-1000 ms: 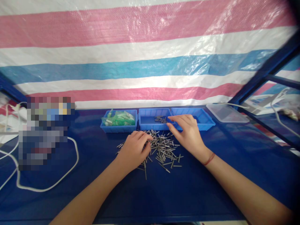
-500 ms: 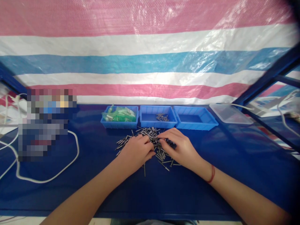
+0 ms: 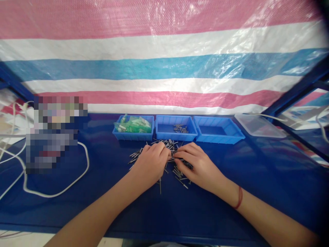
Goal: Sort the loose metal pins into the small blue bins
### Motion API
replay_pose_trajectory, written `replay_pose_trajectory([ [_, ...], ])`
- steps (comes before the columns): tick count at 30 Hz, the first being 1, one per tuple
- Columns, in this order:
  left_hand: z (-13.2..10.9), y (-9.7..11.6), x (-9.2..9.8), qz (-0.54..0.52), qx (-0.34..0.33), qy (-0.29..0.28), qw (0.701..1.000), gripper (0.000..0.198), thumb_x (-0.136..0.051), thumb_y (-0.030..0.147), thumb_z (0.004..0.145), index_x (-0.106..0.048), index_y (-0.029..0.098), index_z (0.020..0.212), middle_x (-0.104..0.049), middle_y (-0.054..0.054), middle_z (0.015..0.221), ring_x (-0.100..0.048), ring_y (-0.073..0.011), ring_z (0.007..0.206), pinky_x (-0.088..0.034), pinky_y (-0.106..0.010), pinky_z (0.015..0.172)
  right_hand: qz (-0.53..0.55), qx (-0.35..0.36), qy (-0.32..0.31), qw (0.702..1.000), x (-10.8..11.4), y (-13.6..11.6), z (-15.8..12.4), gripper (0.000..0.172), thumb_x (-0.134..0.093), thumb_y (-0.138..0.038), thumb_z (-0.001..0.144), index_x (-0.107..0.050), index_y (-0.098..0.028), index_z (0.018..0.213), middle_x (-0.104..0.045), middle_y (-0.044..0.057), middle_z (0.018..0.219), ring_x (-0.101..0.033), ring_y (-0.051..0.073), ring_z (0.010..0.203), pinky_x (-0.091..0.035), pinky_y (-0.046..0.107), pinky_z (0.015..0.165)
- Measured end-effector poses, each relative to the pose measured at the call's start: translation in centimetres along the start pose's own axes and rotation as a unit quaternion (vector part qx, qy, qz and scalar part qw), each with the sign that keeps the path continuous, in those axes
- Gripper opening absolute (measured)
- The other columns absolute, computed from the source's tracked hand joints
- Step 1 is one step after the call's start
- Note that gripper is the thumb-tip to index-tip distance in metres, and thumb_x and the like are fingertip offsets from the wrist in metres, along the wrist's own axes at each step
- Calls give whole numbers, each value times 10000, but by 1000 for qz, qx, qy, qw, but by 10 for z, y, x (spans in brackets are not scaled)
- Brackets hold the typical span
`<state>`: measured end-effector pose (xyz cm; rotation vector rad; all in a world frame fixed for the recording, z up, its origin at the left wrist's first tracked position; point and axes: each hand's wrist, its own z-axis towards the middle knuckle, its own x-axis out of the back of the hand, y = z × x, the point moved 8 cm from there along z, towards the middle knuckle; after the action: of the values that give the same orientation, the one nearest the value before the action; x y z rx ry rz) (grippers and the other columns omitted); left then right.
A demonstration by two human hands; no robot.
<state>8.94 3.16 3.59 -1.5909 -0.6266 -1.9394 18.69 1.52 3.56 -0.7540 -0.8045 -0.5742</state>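
Observation:
A pile of thin metal fasteners, which look like blind rivets and screws, lies loose on the blue tabletop. My left hand is over the left part of it, fingers curled and pressed together at the tips. Facing it from the right, my right hand has thumb and forefinger closed near the left fingertips. A thin fastener seems to lie between the two hands, but the fingers mostly hide it. Behind the pile, a blue bin holds several similar fasteners.
A left blue bin contains green plastic bags with small pale pieces. The right blue bin stands beside the middle one, with a clear plastic lid farther right. A white cable loops at left; a striped sheet hangs behind.
My left fingertips have drawn together and moved in close to my right fingertips. The whole view has shifted slightly; bins and pile appear a little farther right.

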Motion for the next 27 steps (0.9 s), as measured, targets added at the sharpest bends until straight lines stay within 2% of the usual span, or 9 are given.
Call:
replay_pose_trajectory([
  [4,-1,-5,8,-107,31,39,993,228,-341,292,981,-533,171,951,-576,-51,911,-549,-186,824,-385,-303,704,-12,-10,1,1000,3,-1,-1,146,-513,-210,891,-657,-193,877,-657,84,908,-561,218,846,-445,392,757],
  [7,-1,-13,8,-234,81,52,968,231,-434,384,946,-527,183,1011,-602,-29,917,-563,-164,790,-406,-276,687,29,-16,24,999,8,-2,-1,138,-504,-200,901,-640,-189,885,-650,82,912,-568,209,851,-454,385,769],
  [11,0,-17,5,-322,104,59,939,210,-449,341,937,-577,186,878,-621,-8,851,-566,-145,751,-414,-261,694,84,-27,53,995,12,-3,-2,135,-494,-205,910,-629,-198,896,-646,77,910,-582,205,865,-464,385,794],
  [18,0,-20,3,-373,128,83,915,203,-489,341,912,-612,184,872,-643,-5,810,-573,-140,717,-440,-257,698,141,-69,60,986,11,2,-3,143,-485,-234,915,-624,-212,942,-642,78,920,-589,210,893,-484,360,788],
  [23,-1,-16,7,-383,107,93,913,173,-494,315,916,-617,193,915,-643,-9,855,-578,-134,741,-442,-248,718,181,-97,46,978,6,8,-3,109,-506,-235,905,-614,-217,901,-620,46,841,-576,181,806,-469,311,707],
  [27,-1,-16,9,-374,95,93,918,168,-485,298,924,-614,191,939,-637,-16,879,-578,-136,772,-436,-244,733,195,-115,68,972,8,13,-4,51,-555,-227,879,-596,-214,853,-591,16,793,-555,152,748,-446,281,670],
])
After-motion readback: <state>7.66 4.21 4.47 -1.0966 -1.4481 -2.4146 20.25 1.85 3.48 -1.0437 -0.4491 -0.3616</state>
